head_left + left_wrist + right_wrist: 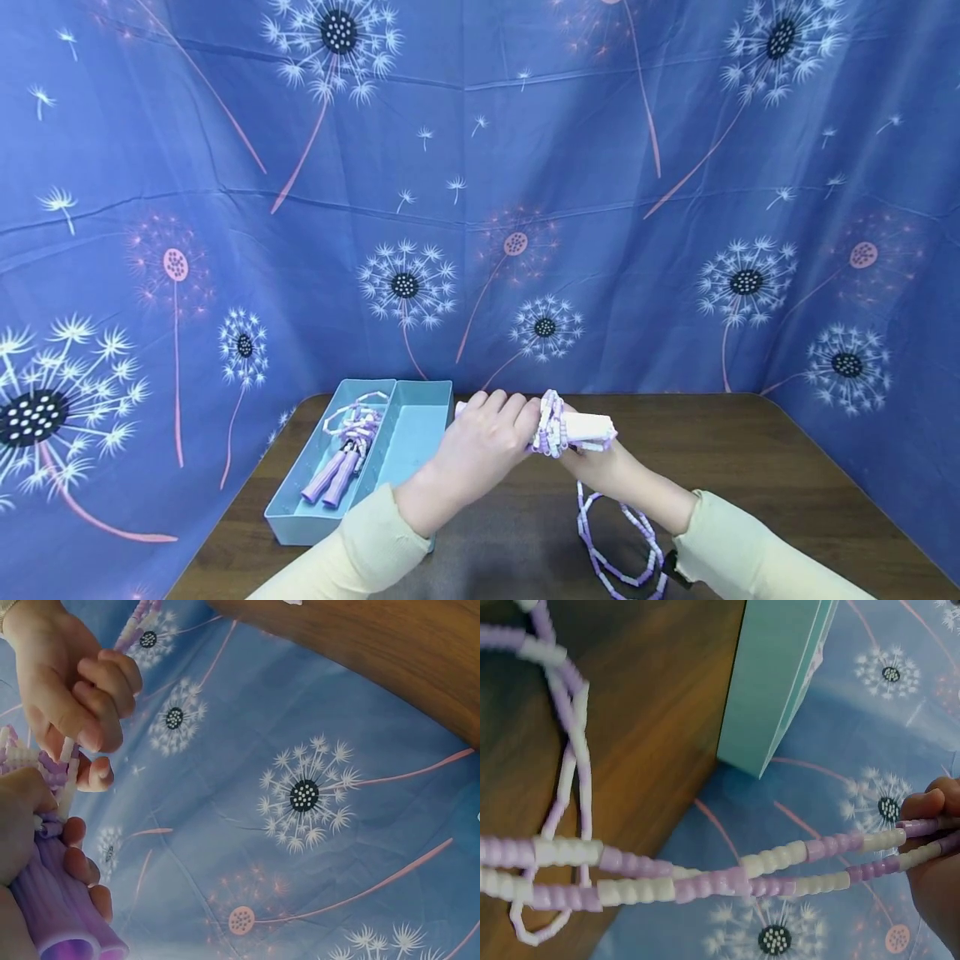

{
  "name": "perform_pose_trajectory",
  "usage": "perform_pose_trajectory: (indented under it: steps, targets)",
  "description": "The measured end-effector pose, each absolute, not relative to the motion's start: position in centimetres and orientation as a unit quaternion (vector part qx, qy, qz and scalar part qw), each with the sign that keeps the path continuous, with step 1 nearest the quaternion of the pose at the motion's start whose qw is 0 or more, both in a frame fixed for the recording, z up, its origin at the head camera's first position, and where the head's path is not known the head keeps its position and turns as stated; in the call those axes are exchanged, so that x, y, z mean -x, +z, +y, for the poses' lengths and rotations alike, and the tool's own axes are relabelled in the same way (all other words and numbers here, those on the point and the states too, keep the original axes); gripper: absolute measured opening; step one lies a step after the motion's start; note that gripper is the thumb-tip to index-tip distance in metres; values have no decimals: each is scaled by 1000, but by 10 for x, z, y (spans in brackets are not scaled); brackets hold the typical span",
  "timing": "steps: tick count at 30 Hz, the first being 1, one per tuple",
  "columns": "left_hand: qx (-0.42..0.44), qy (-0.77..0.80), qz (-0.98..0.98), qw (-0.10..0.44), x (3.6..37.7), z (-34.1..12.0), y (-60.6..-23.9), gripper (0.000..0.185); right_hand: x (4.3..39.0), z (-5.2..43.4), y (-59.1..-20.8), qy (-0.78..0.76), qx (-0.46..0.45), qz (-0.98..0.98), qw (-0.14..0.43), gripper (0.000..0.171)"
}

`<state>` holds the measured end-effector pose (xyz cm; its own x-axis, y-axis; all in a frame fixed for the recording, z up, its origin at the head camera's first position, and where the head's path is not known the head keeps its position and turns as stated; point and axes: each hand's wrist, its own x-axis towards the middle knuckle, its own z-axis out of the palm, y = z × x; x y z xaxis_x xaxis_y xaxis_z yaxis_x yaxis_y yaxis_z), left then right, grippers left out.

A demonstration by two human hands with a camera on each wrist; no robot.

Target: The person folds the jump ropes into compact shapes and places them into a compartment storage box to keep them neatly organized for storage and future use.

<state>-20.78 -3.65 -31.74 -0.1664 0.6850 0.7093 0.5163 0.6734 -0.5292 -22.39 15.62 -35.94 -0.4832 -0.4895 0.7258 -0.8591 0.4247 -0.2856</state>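
Two hands work above the desk (750,467), just right of the blue box (408,433). Left hand (480,446) has its grip clamped round the handles; right hand (600,467) pinches the beaded skipping rope (551,425), whose loops hang onto the desk. Another rope (348,450) lies inside the box.

Seen from the right wrist: two strands of beaded rope (705,881), lilac and white segments alternating, stretched side by side across the lower half. Pinched at the far right by fingers (930,806), probably of the right hand, though too little shows to be sure. At left, further loops of the same rope lying slack on the brown wooden table (652,712). Beyond the table edge, blue dandelion-print cloth (840,765). Resting on the table top, a teal box (776,682), one corner overhanging.
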Motion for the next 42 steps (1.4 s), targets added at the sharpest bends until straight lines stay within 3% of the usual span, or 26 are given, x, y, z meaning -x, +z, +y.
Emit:
perform_pose_trajectory:
  steps: [8,14,23,31,36,42]
  targets:
    - [375,87,-739,553,216,-39,-316,43,220,155,-365,316,-341,-847,258,30]
    - [357,89,-749,550,219,-42,-311,42,222,154,-369,341,-345,-838,249,9]
    - [325,110,-753,561,229,-46,-308,33,223,154,-374,336,-361,-834,245,9]
    - [292,91,-790,531,241,-55,-313,44,219,158,-386,325,-335,-868,168,13]
    - [256,100,-796,540,253,-62,-317,40,216,160,-391,304,-351,-872,153,13]
    - [216,107,-809,536,267,-73,-324,24,211,164,-394,259,-404,-858,186,9]
